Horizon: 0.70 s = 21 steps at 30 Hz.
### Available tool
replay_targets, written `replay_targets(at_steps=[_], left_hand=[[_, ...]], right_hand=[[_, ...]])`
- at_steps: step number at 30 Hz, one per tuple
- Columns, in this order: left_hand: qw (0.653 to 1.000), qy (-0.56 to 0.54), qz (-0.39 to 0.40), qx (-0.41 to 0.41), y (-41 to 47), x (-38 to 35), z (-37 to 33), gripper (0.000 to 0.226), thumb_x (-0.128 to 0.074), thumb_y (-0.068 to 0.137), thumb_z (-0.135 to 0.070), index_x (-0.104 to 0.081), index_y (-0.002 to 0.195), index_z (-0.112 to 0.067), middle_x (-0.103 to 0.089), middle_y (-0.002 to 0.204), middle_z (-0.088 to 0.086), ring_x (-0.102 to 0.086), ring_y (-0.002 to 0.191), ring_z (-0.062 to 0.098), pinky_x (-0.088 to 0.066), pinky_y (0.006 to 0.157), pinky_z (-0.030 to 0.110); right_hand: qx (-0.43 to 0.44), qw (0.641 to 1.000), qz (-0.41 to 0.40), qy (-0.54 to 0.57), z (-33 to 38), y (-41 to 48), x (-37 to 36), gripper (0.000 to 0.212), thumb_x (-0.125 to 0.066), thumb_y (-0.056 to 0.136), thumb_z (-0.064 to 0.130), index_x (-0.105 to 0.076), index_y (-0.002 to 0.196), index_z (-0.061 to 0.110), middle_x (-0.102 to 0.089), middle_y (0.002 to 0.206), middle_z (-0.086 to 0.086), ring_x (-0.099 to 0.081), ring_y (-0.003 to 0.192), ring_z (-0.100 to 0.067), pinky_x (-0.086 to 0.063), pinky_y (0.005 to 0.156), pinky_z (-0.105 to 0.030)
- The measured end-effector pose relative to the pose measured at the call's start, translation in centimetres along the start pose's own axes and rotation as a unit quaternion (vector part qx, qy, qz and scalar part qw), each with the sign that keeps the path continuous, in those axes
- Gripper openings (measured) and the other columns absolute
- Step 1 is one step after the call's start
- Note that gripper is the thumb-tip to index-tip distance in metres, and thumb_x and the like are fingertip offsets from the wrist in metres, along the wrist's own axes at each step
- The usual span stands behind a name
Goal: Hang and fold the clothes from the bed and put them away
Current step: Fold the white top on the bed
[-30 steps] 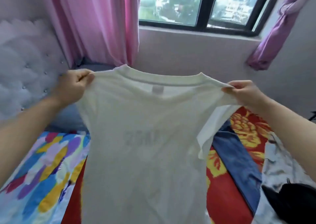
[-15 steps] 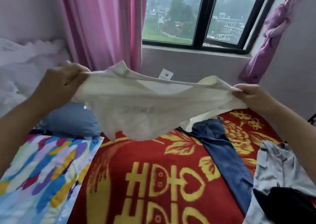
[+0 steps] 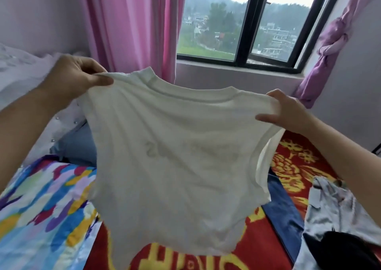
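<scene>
Straightening seems the step in hand: the left hand (image 3: 76, 78) and right hand (image 3: 288, 111) each pinch a shoulder of the white T-shirt (image 3: 175, 156), holding it spread out above the bed (image 3: 292, 166). Next, I judge, it needs laying flat on the bed for folding, or hanging.

Body in frame: hands and forearms only. Both bare: left hand (image 3: 76, 76) at 10 o'clock, right hand (image 3: 288, 111) at 3 o'clock. The left forearm (image 3: 26, 113) runs from the 9 o'clock edge, the right forearm (image 3: 340, 152) from the 4 o'clock edge. Both are bare right up to the frame border, so whatever is worn higher up is out of view. Slight blur on the left hand, finer detail unreadable.
</scene>
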<state>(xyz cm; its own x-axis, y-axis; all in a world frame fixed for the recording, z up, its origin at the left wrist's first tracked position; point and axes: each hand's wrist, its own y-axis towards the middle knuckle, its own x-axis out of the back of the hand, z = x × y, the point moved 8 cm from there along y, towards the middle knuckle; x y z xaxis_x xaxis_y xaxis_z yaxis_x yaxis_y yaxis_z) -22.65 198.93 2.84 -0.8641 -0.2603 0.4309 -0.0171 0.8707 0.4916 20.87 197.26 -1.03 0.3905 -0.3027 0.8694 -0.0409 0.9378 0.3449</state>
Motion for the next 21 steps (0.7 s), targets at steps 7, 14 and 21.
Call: replay_targets(at_steps=[7, 14, 21], left_hand=[[0.997, -0.029, 0.046, 0.046, 1.4, 2.1, -0.2, 0.024, -0.075, 0.074, -0.009, -0.071, 0.060, -0.029, -0.063, 0.053, -0.012, -0.054, 0.045, 0.000, -0.044, 0.043, 0.010], [0.988, 0.004, 0.099, 0.122, -1.8, -1.7, 4.5, 0.014, -0.069, 0.077, 0.002, -0.061, 0.072, -0.009, -0.057, 0.043, -0.013, -0.050, 0.039, -0.003, -0.038, 0.040, 0.006], [0.994, -0.033, 0.064, 0.088, -3.8, -1.1, 4.3, 0.016, -0.070, 0.078, -0.004, -0.059, 0.071, -0.015, -0.062, 0.050, -0.017, -0.052, 0.047, -0.006, -0.040, 0.050, 0.003]], right_hand=[[-0.044, 0.975, -0.026, 0.218, -1.2, 1.5, 2.8, 0.012, -0.069, 0.078, -0.003, -0.060, 0.077, 0.005, -0.057, 0.059, 0.009, -0.048, 0.054, -0.002, -0.038, 0.052, -0.008], [-0.168, 0.913, -0.007, 0.371, -4.5, -0.6, -3.1, 0.017, -0.067, 0.077, -0.007, -0.061, 0.074, 0.008, -0.062, 0.050, 0.009, -0.056, 0.045, -0.003, -0.050, 0.047, -0.016], [-0.142, 0.890, -0.078, 0.425, -3.8, -2.7, -2.5, 0.021, -0.061, 0.082, -0.008, -0.061, 0.078, 0.013, -0.064, 0.053, 0.012, -0.057, 0.047, 0.000, -0.050, 0.050, -0.013]])
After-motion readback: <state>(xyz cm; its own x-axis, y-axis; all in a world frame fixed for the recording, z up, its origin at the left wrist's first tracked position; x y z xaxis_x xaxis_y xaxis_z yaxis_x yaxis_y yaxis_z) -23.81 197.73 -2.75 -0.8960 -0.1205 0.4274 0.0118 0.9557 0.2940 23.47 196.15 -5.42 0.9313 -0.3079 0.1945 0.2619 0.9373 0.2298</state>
